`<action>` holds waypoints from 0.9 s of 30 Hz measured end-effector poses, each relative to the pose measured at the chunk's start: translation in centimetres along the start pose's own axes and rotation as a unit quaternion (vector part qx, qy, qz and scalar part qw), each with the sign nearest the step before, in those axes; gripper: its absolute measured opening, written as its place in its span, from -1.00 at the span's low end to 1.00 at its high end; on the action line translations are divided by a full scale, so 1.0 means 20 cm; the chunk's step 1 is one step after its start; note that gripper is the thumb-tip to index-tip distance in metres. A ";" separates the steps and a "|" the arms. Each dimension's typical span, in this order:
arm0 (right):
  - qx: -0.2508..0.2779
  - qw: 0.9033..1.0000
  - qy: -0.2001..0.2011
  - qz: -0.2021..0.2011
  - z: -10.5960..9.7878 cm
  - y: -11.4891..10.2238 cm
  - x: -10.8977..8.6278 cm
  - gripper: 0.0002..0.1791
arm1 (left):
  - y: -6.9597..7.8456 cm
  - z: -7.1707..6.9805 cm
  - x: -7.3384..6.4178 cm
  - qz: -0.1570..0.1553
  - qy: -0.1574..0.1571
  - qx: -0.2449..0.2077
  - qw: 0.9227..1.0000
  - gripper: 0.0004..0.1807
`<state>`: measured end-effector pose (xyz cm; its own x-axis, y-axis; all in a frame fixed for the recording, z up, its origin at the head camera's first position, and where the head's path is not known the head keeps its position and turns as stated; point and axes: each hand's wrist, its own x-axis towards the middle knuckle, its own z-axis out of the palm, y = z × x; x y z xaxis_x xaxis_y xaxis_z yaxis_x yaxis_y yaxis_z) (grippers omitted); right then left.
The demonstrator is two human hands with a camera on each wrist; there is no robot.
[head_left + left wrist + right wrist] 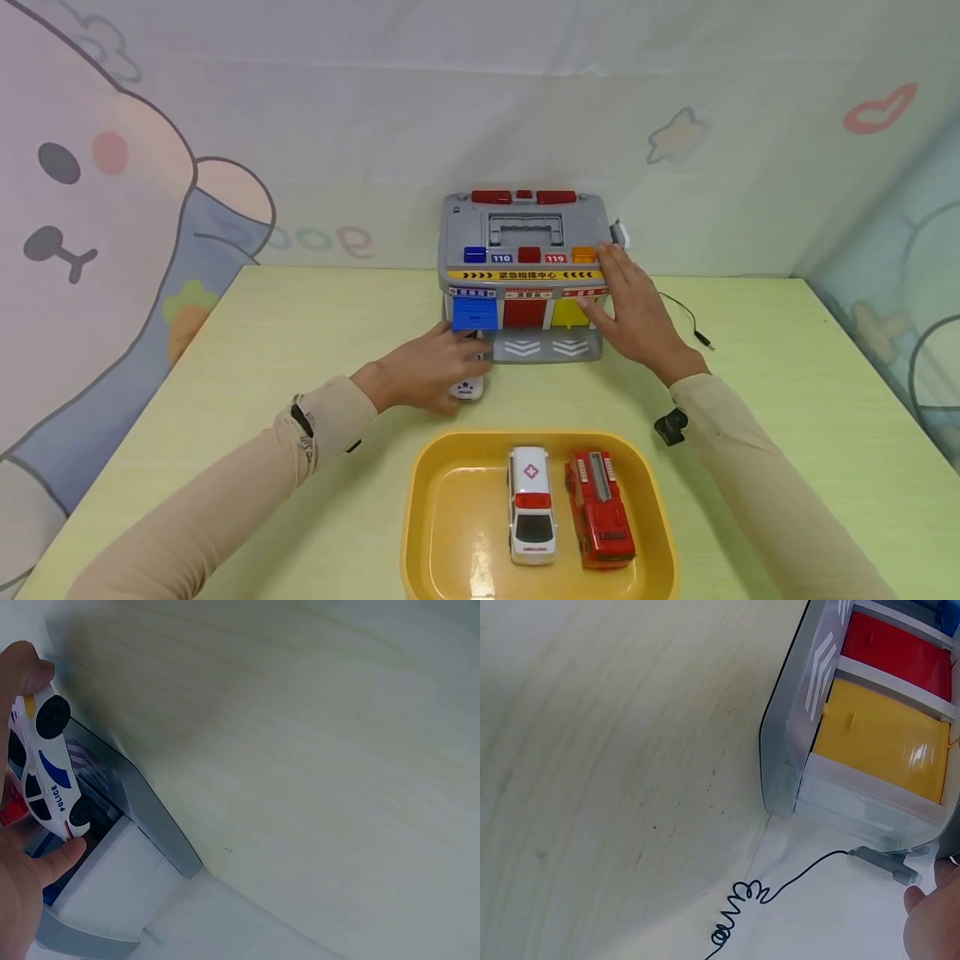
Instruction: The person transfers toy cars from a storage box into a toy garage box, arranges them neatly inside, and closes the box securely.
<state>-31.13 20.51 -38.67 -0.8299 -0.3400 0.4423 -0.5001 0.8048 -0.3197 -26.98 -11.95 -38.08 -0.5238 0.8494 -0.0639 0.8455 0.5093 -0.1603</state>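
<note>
A white toy police car is pinched between the thumb and fingers of my left hand. In the head view the hand covers much of it, with one end showing. The car points into the left bay of a grey toy rescue station, under the raised blue door. The red door and yellow door are closed. My right hand rests on the station's right front corner, fingers fairly straight along the top edge and thumb near the front.
A yellow tray stands nearest me, holding a toy ambulance and a red toy fire engine. Right of the station lies a thin black cord, coiled in the right wrist view. A printed cloth backdrop hangs behind.
</note>
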 end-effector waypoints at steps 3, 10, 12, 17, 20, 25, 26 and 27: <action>0.002 1.000 0.003 -0.003 0.00 0.00 0.00 -0.14 | -0.01 0.01 0.01 0.003 0.007 0.003 1.000 -0.40; 0.005 1.000 -0.003 0.000 0.00 -0.01 0.00 -0.15 | -0.02 0.01 0.02 0.005 0.010 0.005 1.000 -0.42; 0.003 1.000 -0.003 0.000 0.00 -0.01 -0.01 -0.15 | -0.03 0.02 0.03 -0.001 0.006 0.005 1.000 -0.41; -0.001 1.000 0.001 0.000 0.00 -0.01 0.00 -0.14 | -0.04 0.02 0.04 -0.012 0.005 0.006 1.000 -0.41; -0.002 1.000 0.001 0.000 -0.01 -0.01 0.00 -0.14 | -0.04 0.02 0.05 -0.012 0.007 0.016 1.000 -0.42; 0.002 1.000 0.002 -0.001 0.00 -0.01 0.00 -0.15 | -0.04 0.02 0.08 -0.015 0.000 0.021 1.000 -0.43; 0.004 1.000 0.003 -0.001 0.00 -0.01 0.00 -0.15 | -0.03 0.02 0.08 -0.016 -0.003 0.019 1.000 -0.43; 0.004 1.000 0.003 0.000 0.00 -0.01 0.00 -0.15 | -0.03 0.02 0.08 -0.018 -0.006 0.018 1.000 -0.43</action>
<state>-31.06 20.42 -38.60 -0.8279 -0.3378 0.4477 -0.5029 0.8006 -0.3259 -28.46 -10.91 -38.44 -0.5549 0.8290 -0.0699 0.8223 0.5337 -0.1975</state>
